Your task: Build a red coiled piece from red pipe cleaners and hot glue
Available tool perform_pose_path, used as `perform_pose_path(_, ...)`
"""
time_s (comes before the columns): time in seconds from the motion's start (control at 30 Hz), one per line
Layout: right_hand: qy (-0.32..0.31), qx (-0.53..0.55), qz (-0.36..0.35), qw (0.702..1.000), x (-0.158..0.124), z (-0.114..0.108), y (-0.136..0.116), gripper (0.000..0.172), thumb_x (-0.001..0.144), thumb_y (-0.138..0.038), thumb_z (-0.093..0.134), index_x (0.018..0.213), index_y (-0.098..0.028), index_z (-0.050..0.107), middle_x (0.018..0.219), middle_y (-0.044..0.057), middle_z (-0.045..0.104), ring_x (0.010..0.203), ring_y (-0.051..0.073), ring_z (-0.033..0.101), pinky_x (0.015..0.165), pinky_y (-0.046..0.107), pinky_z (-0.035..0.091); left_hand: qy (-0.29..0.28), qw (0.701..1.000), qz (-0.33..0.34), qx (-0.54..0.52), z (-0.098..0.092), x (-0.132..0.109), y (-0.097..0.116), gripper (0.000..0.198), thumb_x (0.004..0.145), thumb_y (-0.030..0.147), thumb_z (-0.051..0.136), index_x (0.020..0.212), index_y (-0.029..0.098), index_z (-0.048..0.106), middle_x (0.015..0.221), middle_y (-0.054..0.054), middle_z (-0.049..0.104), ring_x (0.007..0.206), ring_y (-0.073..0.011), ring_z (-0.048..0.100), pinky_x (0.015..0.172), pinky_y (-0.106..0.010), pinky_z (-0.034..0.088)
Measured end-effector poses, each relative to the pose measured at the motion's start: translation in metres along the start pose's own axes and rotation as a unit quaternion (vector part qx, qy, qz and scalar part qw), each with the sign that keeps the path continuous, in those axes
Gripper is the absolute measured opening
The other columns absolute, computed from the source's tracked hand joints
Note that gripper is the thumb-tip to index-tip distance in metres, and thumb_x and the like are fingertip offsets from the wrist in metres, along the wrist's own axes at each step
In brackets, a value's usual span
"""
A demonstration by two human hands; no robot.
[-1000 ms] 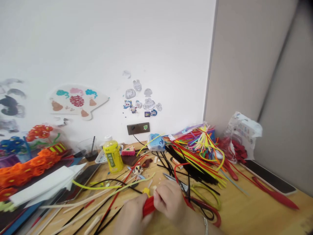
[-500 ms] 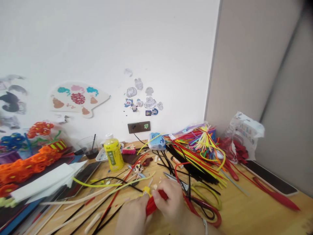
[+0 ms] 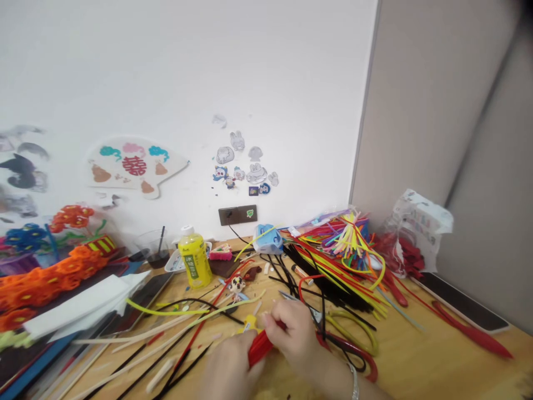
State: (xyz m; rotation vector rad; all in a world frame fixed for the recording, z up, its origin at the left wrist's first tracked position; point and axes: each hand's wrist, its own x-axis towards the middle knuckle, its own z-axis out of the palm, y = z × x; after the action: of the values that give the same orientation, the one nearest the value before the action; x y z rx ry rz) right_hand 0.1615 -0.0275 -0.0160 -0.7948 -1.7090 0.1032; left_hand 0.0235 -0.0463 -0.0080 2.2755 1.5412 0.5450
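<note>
Between my two hands is a short, thick bundle of red pipe cleaners (image 3: 260, 349), partly covered by my fingers. My left hand (image 3: 233, 364), blurred at its lower edge, is closed round the bundle's lower left end. Closed on its upper right end, with the thumb along the top, is my right hand (image 3: 293, 333). Just beyond my left hand lies a small yellow object (image 3: 250, 323), whose kind I cannot make out. Scissors with red handles (image 3: 368, 371) lie partly hidden behind my right hand and forearm.
Loose black pipe cleaners (image 3: 275, 266) and a large multicoloured pile of pipe cleaners (image 3: 333, 244) cover the back right. A yellow drink bottle (image 3: 194, 258) stands by a plastic cup (image 3: 156, 253). Orange pipe-cleaner flowers (image 3: 54, 283) fill the left; a phone-like slab (image 3: 462, 303) lies right.
Both hands keep hold of the red bundle. My right hand and wrist have shifted slightly, and the whole view has moved a little.
</note>
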Motion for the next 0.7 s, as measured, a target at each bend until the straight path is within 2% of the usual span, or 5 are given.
perform_pose_path(0.07, -0.010, -0.002, -0.014, 1.000, 0.0013, -0.0019, 0.0003, 0.036, 0.086, -0.027, 0.043, 0.054, -0.019, 0.032, 0.048, -0.007, 0.034, 0.046, 0.007, 0.036, 0.048, 0.021, 0.027, 0.005, 0.996, 0.052, -0.075, 0.0052, 0.0024, -0.0050, 0.024, 0.077, 0.037, 0.050, 0.073, 0.017, 0.065, 0.068, -0.005, 0.069, 0.060, -0.0186, 0.060, 0.055, -0.023, 0.042)
perform_pose_path(0.2, -0.001, 0.010, -0.002, 1.000, 0.0030, -0.0047, -0.0006, 0.035, 0.086, -0.026, 0.043, 0.054, -0.019, 0.032, 0.048, -0.007, 0.033, 0.045, 0.007, 0.034, 0.046, 0.021, 0.026, 0.022, 0.974, 0.120, -0.192, 0.0105, 0.0057, -0.0112, 0.059, 0.073, 0.068, 0.040, 0.075, 0.014, 0.064, 0.064, -0.006, 0.066, 0.057, -0.0188, 0.055, 0.053, -0.024, 0.043)
perform_pose_path(0.47, 0.041, 0.010, -0.003, 0.999, 0.0019, -0.0062, -0.0087, 0.037, 0.086, -0.022, 0.043, 0.052, -0.020, 0.029, 0.047, -0.007, 0.031, 0.043, 0.007, 0.033, 0.044, 0.020, 0.027, 0.027, 0.976, 0.069, -0.206, 0.0069, 0.0000, -0.0062, 0.049, 0.079, 0.059, 0.040, 0.069, 0.016, 0.062, 0.065, -0.004, 0.064, 0.061, -0.0182, 0.054, 0.060, -0.026, 0.043)
perform_pose_path(0.57, 0.050, 0.010, -0.016, 0.999, 0.0029, -0.0067, -0.0083, 0.037, 0.086, -0.022, 0.042, 0.052, -0.020, 0.028, 0.046, -0.007, 0.031, 0.043, 0.007, 0.033, 0.044, 0.021, 0.028, 0.015, 0.972, 0.067, -0.226, 0.0058, 0.0002, -0.0036, 0.058, 0.077, 0.066, 0.036, 0.068, 0.015, 0.062, 0.063, -0.004, 0.061, 0.059, -0.0175, 0.050, 0.060, -0.026, 0.043)
perform_pose_path(0.7, 0.038, 0.016, -0.029, 0.999, 0.0038, -0.0065, -0.0033, 0.036, 0.085, -0.022, 0.042, 0.052, -0.020, 0.030, 0.045, -0.006, 0.034, 0.042, 0.008, 0.034, 0.044, 0.021, 0.028, -0.030, 0.953, 0.064, -0.296, 0.0053, 0.0005, -0.0029, 0.072, 0.069, 0.077, 0.033, 0.079, 0.013, 0.065, 0.069, -0.005, 0.061, 0.062, -0.0177, 0.050, 0.062, -0.028, 0.044)
